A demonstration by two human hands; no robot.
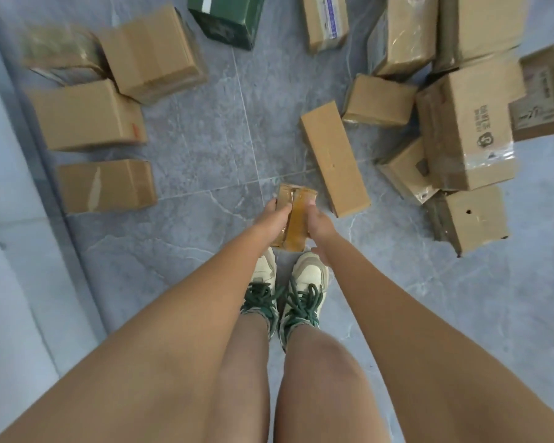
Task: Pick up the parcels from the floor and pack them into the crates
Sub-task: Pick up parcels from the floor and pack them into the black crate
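A small taped cardboard parcel is held just above my shoes, low over the grey tiled floor. My left hand grips its left side and my right hand grips its right side. A long narrow parcel lies on the floor just right of it. Several more brown parcels lie scattered left and right. No crate is in view.
A dark green box lies at the top centre. A pale raised ledge or wall runs along the left. My shoes stand on open grey floor between the two clusters of parcels.
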